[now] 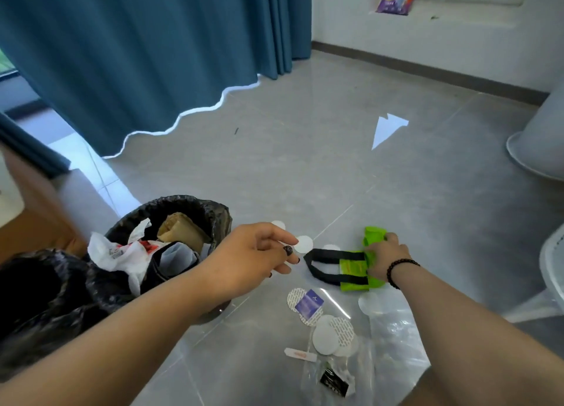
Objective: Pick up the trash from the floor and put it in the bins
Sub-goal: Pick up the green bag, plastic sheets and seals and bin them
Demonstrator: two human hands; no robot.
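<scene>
Right hand (385,257) clamped on green bag (355,271) on floor (305,161) — gathering fabric for lift. Left hand (253,254) loosely curled, empty, beside bin (213,213) — likely ready to assist.

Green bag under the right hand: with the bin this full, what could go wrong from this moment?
1. The nearer bin is heaped with paper and plastic, so the green bag may slide back out.
2. Its black handles hang loose near the white discs and could drag them along.
3. The clear plastic sheet is hard to see on the glossy floor and might be missed.
</scene>
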